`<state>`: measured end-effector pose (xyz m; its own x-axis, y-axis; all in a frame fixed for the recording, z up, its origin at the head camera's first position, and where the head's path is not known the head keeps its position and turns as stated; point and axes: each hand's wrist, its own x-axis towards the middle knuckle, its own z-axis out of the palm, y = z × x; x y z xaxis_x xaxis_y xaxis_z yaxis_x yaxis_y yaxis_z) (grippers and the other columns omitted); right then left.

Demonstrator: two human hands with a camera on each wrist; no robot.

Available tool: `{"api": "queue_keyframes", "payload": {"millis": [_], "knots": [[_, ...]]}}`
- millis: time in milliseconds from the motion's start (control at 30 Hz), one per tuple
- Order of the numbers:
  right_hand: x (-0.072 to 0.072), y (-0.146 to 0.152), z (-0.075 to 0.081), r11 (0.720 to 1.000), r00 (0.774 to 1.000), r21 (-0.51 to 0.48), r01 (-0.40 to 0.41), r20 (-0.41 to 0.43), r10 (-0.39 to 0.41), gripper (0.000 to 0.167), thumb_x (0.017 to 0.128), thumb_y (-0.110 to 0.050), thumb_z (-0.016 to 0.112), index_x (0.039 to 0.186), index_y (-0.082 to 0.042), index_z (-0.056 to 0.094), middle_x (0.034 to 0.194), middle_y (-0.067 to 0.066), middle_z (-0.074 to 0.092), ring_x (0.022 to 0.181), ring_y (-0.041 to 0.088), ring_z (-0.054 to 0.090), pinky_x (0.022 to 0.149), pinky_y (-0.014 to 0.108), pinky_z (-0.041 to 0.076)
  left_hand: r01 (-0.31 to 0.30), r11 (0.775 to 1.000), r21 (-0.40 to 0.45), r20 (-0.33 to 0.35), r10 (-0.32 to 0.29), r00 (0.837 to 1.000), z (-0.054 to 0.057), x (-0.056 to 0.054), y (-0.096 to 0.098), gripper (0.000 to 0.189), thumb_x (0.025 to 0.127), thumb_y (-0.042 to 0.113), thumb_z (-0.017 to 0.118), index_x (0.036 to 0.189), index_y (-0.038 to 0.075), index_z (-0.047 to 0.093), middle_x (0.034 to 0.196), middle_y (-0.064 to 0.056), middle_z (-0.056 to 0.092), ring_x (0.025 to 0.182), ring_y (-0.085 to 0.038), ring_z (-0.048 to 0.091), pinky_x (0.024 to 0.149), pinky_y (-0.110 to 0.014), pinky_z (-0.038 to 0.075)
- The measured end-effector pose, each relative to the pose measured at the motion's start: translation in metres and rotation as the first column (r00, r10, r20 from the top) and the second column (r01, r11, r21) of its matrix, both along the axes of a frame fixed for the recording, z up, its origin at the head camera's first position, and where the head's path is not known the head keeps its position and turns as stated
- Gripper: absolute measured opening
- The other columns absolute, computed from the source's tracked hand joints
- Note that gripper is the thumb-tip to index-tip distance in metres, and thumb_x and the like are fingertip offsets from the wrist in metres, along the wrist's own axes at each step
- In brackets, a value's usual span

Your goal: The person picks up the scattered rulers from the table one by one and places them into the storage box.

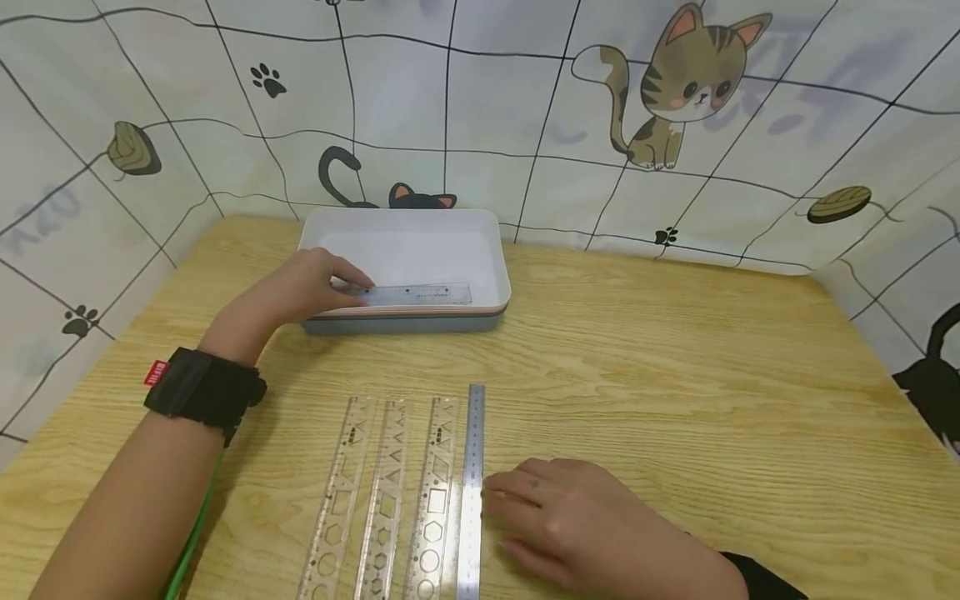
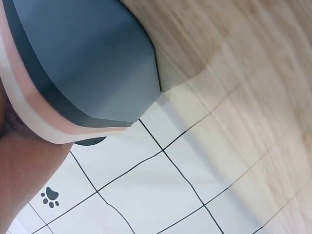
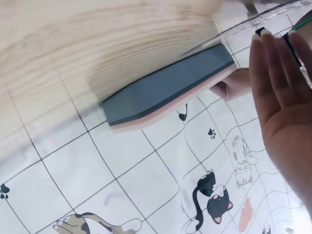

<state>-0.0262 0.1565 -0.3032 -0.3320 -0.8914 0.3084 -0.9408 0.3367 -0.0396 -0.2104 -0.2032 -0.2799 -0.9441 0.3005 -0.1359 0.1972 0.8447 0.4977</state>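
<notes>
In the head view my left hand (image 1: 307,287) reaches over the near left rim of a white-lined box (image 1: 442,246). Its thumb and fingers pinch the left end of a clear plastic ruler (image 1: 420,293), which lies lengthwise inside along the near wall. The left wrist view shows only the box's blue-grey outside (image 2: 92,58); the ruler is hidden there. My right hand (image 1: 566,521) rests palm down, fingers loosely extended, with fingertips right at the edge of a steel ruler (image 1: 472,475). In the right wrist view that hand (image 3: 282,92) has nothing in its palm.
Left of the steel ruler lie three clear stencil rulers, a left one (image 1: 330,508), a middle one (image 1: 384,500) and a right one (image 1: 433,500), roughly parallel on the wooden table (image 1: 675,375). A cat-print cloth (image 1: 510,108) hangs behind the box and along the sides.
</notes>
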Motion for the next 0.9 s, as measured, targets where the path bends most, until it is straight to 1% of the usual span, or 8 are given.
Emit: {"api": "queue_keyframes", "payload": {"millis": [100,267,400,567,667,767,833,900], "knots": [[0.003,-0.003,-0.002,0.998,0.998,0.039,-0.051,0.033,0.050,0.024,0.097,-0.029,0.068,0.120,-0.021,0.070,0.123,-0.007,0.072,0.106,0.005,0.067,0.087,0.020,0.056,0.000,1.000,-0.002,0.005,0.000,1.000,-0.002,-0.001,0.000,0.029,0.091,0.014,0.074,0.119,0.005,0.076,0.127,-0.019,0.070,0.126,-0.035,0.058,0.102,-0.053,0.049],[0.007,-0.004,-0.006,0.988,0.997,0.143,-0.050,0.068,0.040,0.026,0.102,-0.033,0.061,0.126,-0.026,0.068,0.129,-0.010,0.069,0.104,0.003,0.065,0.087,0.020,0.054,-0.007,1.000,-0.001,0.014,0.007,1.000,-0.006,-0.003,0.000,0.030,0.092,0.015,0.074,0.119,0.004,0.075,0.127,-0.020,0.070,0.123,-0.034,0.059,0.098,-0.049,0.050],[0.008,-0.003,-0.008,0.972,0.997,0.225,-0.068,0.050,0.059,0.029,0.103,-0.036,0.058,0.131,-0.029,0.066,0.135,-0.011,0.065,0.105,0.003,0.061,0.085,0.019,0.052,-0.002,1.000,-0.001,0.019,0.002,1.000,-0.008,-0.003,0.000,0.031,0.092,0.017,0.073,0.120,0.003,0.075,0.127,-0.019,0.070,0.123,-0.034,0.058,0.099,-0.050,0.050],[0.009,-0.002,-0.008,0.962,0.996,0.260,-0.077,0.057,0.065,0.041,0.104,-0.054,0.046,0.130,-0.030,0.065,0.136,-0.012,0.064,0.107,0.004,0.060,0.087,0.020,0.051,0.040,0.999,-0.020,-0.044,-0.041,0.998,-0.003,0.000,0.000,0.036,0.095,0.024,0.071,0.122,0.001,0.072,0.129,-0.020,0.069,0.129,-0.037,0.057,0.106,-0.054,0.048],[0.009,-0.001,-0.007,0.961,0.995,0.267,-0.074,0.079,0.055,0.040,0.104,-0.055,0.046,0.127,-0.029,0.065,0.134,-0.012,0.064,0.107,0.004,0.059,0.089,0.021,0.051,0.042,0.999,-0.014,-0.113,-0.043,0.993,0.006,0.006,0.004,0.036,0.098,0.027,0.067,0.124,0.003,0.071,0.131,-0.019,0.068,0.132,-0.036,0.056,0.109,-0.054,0.046],[0.009,-0.001,-0.006,0.961,0.995,0.265,-0.080,0.084,0.060,0.032,0.103,-0.044,0.055,0.129,-0.029,0.064,0.134,-0.013,0.063,0.106,0.003,0.059,0.089,0.021,0.051,0.055,0.998,0.003,-0.217,-0.053,0.975,0.019,0.016,0.015,0.031,0.099,0.026,0.066,0.122,0.005,0.072,0.130,-0.015,0.068,0.130,-0.034,0.057,0.109,-0.053,0.046],[0.009,-0.002,-0.006,0.962,0.996,0.261,-0.083,0.058,0.070,0.030,0.101,-0.037,0.061,0.131,-0.030,0.065,0.135,-0.014,0.063,0.105,0.003,0.059,0.086,0.019,0.051,0.081,0.997,0.003,-0.297,-0.076,0.952,0.027,0.025,0.024,0.027,0.099,0.023,0.066,0.119,0.007,0.073,0.128,-0.013,0.069,0.127,-0.032,0.058,0.108,-0.051,0.048],[0.009,-0.002,-0.006,0.961,0.996,0.264,-0.085,0.049,0.075,0.033,0.100,-0.036,0.063,0.133,-0.031,0.064,0.136,-0.014,0.063,0.104,0.003,0.058,0.084,0.018,0.050,0.118,0.993,-0.003,-0.367,-0.111,0.924,0.035,0.034,0.035,0.023,0.098,0.021,0.067,0.116,0.008,0.074,0.125,-0.011,0.069,0.124,-0.031,0.060,0.105,-0.049,0.050]]}}
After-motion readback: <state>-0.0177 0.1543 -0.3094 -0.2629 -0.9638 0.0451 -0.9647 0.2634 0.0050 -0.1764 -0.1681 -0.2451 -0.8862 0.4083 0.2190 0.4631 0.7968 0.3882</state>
